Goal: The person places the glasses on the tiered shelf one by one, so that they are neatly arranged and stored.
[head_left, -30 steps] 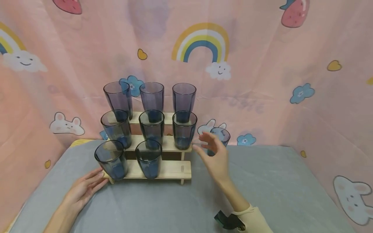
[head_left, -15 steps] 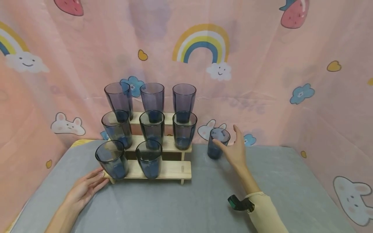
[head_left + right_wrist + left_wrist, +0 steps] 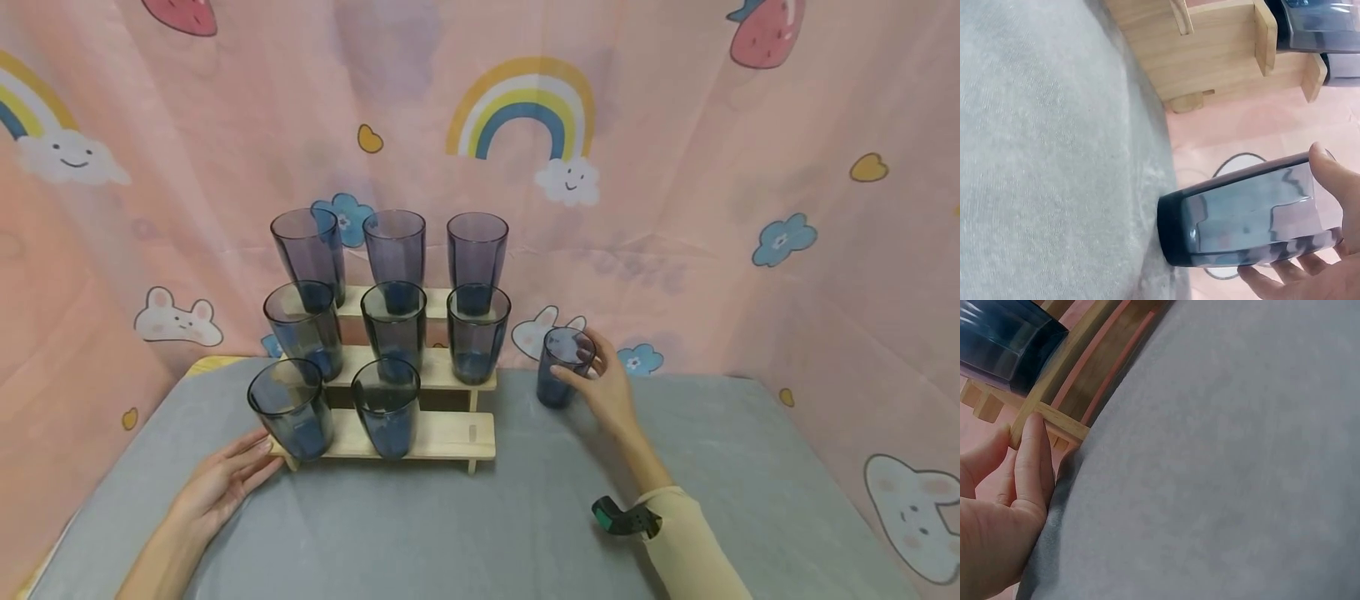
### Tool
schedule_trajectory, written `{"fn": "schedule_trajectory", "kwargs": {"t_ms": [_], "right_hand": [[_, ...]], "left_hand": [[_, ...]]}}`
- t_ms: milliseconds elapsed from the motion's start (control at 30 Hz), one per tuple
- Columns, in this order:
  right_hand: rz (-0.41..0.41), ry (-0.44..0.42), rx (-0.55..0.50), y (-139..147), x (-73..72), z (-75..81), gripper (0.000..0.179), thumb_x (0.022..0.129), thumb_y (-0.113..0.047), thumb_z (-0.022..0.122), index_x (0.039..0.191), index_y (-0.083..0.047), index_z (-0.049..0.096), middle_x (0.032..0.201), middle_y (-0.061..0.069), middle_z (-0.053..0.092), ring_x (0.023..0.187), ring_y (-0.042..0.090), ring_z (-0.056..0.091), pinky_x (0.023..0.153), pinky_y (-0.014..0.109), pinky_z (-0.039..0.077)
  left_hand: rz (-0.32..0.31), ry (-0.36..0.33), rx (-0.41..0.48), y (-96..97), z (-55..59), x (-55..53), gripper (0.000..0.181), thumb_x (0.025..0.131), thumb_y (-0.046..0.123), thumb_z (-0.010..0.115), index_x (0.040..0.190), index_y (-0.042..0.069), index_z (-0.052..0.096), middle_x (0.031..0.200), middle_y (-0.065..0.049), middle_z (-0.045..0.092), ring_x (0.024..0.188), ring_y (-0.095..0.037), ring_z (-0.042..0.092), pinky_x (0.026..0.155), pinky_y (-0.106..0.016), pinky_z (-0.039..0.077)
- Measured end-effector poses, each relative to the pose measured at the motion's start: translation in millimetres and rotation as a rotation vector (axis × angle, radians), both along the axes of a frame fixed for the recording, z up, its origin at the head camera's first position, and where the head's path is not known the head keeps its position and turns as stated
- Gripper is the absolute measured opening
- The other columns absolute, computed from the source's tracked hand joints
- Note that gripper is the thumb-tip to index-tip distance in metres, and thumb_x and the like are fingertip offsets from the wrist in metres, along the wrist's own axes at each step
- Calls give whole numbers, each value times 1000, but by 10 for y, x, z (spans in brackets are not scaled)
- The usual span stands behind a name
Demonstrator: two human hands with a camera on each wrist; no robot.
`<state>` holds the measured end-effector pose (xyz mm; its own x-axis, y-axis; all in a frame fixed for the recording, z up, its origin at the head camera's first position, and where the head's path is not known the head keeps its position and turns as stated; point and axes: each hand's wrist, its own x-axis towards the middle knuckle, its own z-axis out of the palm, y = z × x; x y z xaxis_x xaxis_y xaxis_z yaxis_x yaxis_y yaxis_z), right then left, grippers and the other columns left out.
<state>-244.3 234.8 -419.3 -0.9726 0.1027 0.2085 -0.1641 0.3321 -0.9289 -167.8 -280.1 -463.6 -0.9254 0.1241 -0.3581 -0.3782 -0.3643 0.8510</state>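
A three-step wooden rack (image 3: 450,433) carries several blue-purple tinted drinking glasses. Two of them, including the front glass (image 3: 386,408), stand on the lowest step, whose right end bears none. My left hand (image 3: 217,487) pinches the left end of that step between thumb and fingers, as the left wrist view shows on the wooden board (image 3: 1038,400). To the right of the rack one more glass (image 3: 553,383) stands upright on the cloth. My right hand (image 3: 609,392) grips it near the rim, thumb on one side and fingers curled on the other (image 3: 1244,215).
A grey cloth (image 3: 420,533) covers the table. Behind it and at both sides hangs a pink printed curtain (image 3: 675,208). The rack's upper steps hold glasses such as the rear right one (image 3: 477,250), close to the curtain. A dark device (image 3: 626,517) sits on my right wrist.
My right hand has moved right, away from the rack's side, opened around the lone glass and then closed on it. The left hand stays at the rack's left end.
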Motion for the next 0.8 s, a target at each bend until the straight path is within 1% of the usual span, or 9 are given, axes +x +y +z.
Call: {"fn": "schedule_trajectory", "kwargs": {"t_ms": [33, 133, 233, 267, 333, 400, 467, 733, 800], "right_hand": [[2, -10, 1, 2, 4, 4, 91, 86, -21, 79, 157, -15, 22, 154, 16, 31, 142, 36, 31, 112, 52, 39], [5, -29, 13, 10, 3, 2, 92, 87, -23, 78, 157, -15, 20, 155, 17, 30, 143, 37, 30, 113, 51, 37], [13, -60, 22, -27, 63, 100, 88, 88, -21, 76, 157, -12, 22, 152, 20, 33, 142, 40, 30, 113, 52, 37], [14, -64, 24, -25, 63, 97, 87, 88, -22, 76, 156, -13, 23, 150, 20, 35, 141, 41, 30, 113, 53, 38], [5, -82, 38, -24, 75, 102, 87, 88, -24, 76, 157, -16, 23, 150, 20, 35, 141, 42, 30, 112, 54, 38], [0, -88, 37, -21, 81, 95, 88, 88, -24, 77, 157, -19, 23, 149, 21, 36, 140, 43, 31, 111, 55, 39], [-6, -79, 37, 20, 35, 3, 89, 86, -28, 79, 156, -23, 24, 149, 18, 37, 140, 42, 31, 111, 55, 39], [-24, -117, 80, 42, 18, 48, 90, 84, -29, 81, 155, -22, 27, 150, 22, 34, 137, 43, 36, 106, 57, 44], [-22, -125, 110, 52, 12, 69, 90, 85, -30, 80, 156, -19, 26, 151, 23, 32, 137, 44, 36, 107, 56, 43]], "left_hand": [[3, -1, 2, -1, -1, 0, 69, 99, 8, 59, 151, 4, 14, 103, 11, 61, 98, -8, 64, 100, -30, 52], [3, 2, 13, 1, -4, 6, 60, 99, 7, 58, 147, 6, 22, 104, 10, 62, 99, -9, 64, 100, -30, 52], [2, 3, 12, 2, 5, 7, 67, 99, 8, 59, 150, 5, 17, 104, 10, 62, 99, -8, 64, 100, -30, 52], [-4, 6, 8, 4, 8, 8, 72, 99, 8, 58, 153, 2, 10, 103, 11, 62, 98, -8, 64, 100, -30, 52], [0, -1, 10, 7, 14, 5, 72, 100, 7, 57, 153, 2, 8, 103, 11, 62, 98, -8, 64, 100, -30, 52], [-4, -1, 13, 15, 15, 6, 77, 101, 6, 55, 153, -2, 0, 103, 11, 62, 97, -8, 64, 99, -30, 52], [1, -7, 20, 21, 12, 10, 74, 101, 5, 53, 153, -1, 1, 102, 11, 62, 97, -8, 65, 99, -30, 53], [-14, 14, 31, 1, 13, -6, 71, 101, 3, 54, 152, 0, 5, 103, 10, 63, 98, -9, 65, 98, -30, 53], [-16, 25, 34, -9, 21, -15, 68, 100, 2, 54, 152, 1, 10, 104, 10, 63, 99, -9, 65, 99, -31, 53]]}}
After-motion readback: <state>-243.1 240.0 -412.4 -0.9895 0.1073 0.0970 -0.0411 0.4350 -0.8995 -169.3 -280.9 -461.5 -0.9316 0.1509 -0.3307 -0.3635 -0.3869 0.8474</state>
